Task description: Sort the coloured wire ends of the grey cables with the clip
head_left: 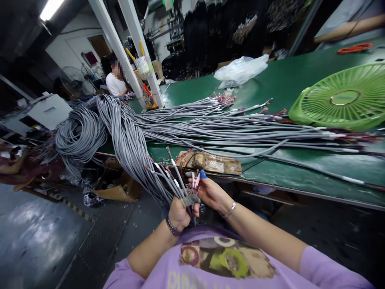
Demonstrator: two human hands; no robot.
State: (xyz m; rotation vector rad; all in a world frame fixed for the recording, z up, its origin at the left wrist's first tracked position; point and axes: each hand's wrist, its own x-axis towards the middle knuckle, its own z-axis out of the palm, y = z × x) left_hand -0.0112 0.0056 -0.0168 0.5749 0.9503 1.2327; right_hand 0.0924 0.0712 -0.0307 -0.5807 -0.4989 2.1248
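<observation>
My left hand (pixel 179 212) is closed around several grey cables (pixel 173 185) near their stripped ends, where thin coloured wires fan out. A grey cover wraps one of its fingers. Just to the right, my right hand (pixel 211 194) pinches a small pale pink clip (pixel 195 180) close to those wire ends. Blue covering shows on one right fingertip. Whether the clip touches a wire is too small to tell. Beyond both hands, a worn wooden block (pixel 215 162) lies at the bench edge.
Long grey cable bundles (pixel 210 128) stretch over the green bench (pixel 264 176), with coils (pixel 80 134) at the left. A green fan (pixel 343 98) and a plastic bag (pixel 240 70) lie farther back. White posts (pixel 136 52) rise from the bench. Other people are at the far left, behind and right.
</observation>
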